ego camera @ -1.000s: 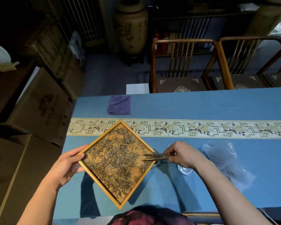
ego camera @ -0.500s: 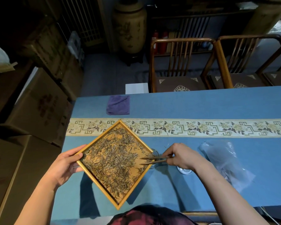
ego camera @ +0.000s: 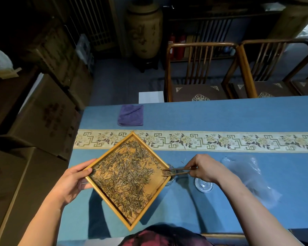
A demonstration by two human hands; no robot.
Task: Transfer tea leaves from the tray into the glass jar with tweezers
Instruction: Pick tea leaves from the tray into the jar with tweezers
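A square wooden tray (ego camera: 114, 209) turned like a diamond carries a spread of dry tea leaves (ego camera: 126, 173). My left hand (ego camera: 73, 181) grips its left corner and holds it above the blue tablecloth. My right hand (ego camera: 202, 168) holds thin wooden tweezers (ego camera: 178, 170) pointing left. Their tips pinch a small clump of leaves at the tray's right corner. The glass jar (ego camera: 171, 177) stands just under that corner, mostly hidden by the tray and tweezers.
A round glass lid (ego camera: 203, 186) lies on the cloth below my right wrist. A crumpled clear plastic bag (ego camera: 247, 176) lies to the right. A folded purple cloth (ego camera: 131, 115) sits at the far left. Wooden chairs (ego camera: 199, 71) line the far side; cardboard boxes (ego camera: 43, 110) stand left.
The tweezer tips have closed on a small clump of leaves at the tray's right corner, above the jar. The tray stays held in my left hand.
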